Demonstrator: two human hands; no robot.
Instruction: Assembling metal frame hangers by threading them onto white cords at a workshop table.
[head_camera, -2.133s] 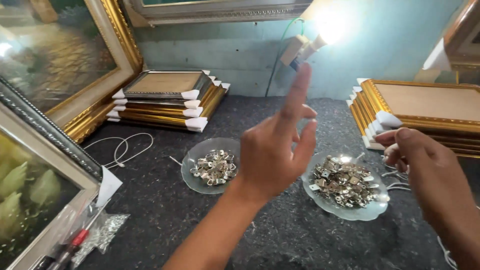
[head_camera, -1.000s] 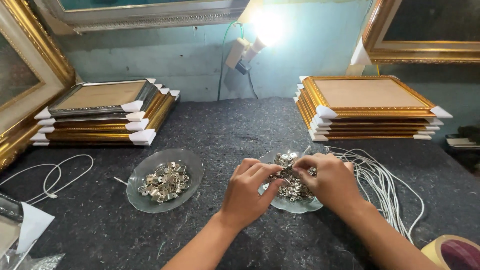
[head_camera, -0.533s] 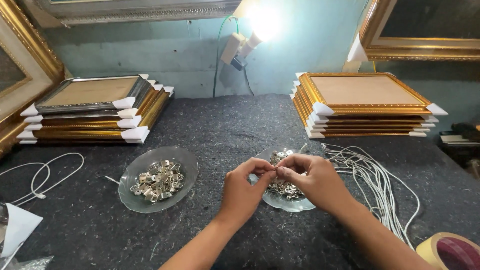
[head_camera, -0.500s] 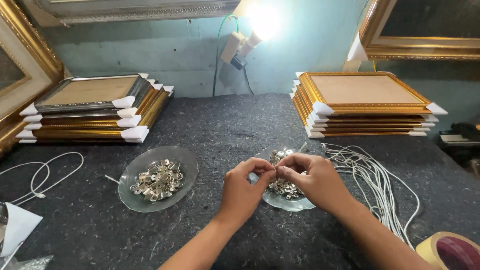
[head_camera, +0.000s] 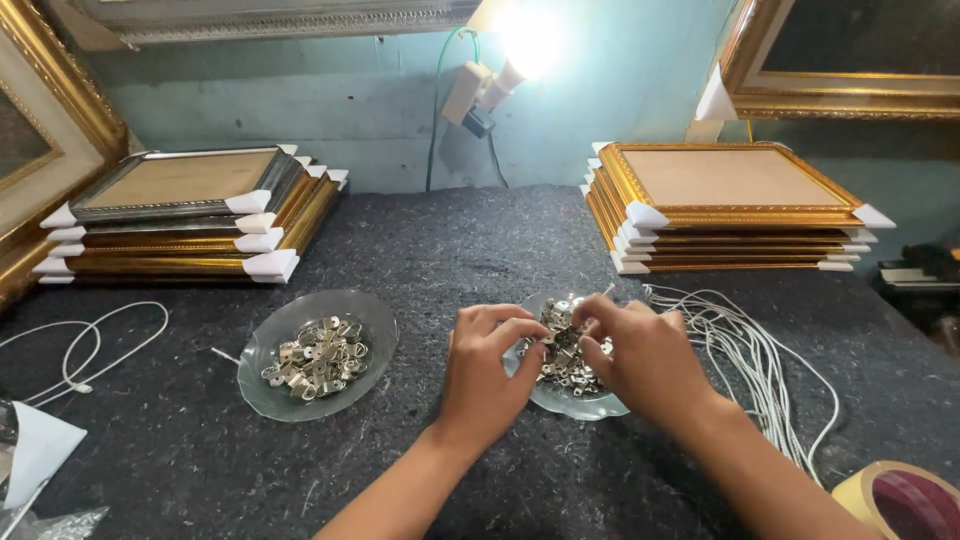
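Note:
Both my hands hover over a clear glass dish (head_camera: 572, 400) heaped with small silver metal hangers (head_camera: 560, 355) at the middle of a dark felt-covered table (head_camera: 480, 240). My left hand (head_camera: 488, 372) has its fingertips pinched in the pile at the dish's left side. My right hand (head_camera: 640, 355) is curled over the dish's right side, fingers pinching among the same pieces. The two sets of fingertips almost meet. What exactly each pinches is hidden by the fingers. A second glass dish (head_camera: 355, 390) of similar metal hangers (head_camera: 315, 358) sits to the left, untouched.
Stacks of gold picture frames with white corner guards stand at back left (head_camera: 190, 215) and back right (head_camera: 725, 205). White cords (head_camera: 760, 360) lie right of the dish, another cord (head_camera: 85, 345) at far left. A tape roll (head_camera: 900, 500) sits at bottom right. A lit bulb (head_camera: 525, 40) hangs behind.
My left hand came down from a raised, open position to the right-hand dish, and both hands closed in over the metal pieces. The view shifted right and has since steadied.

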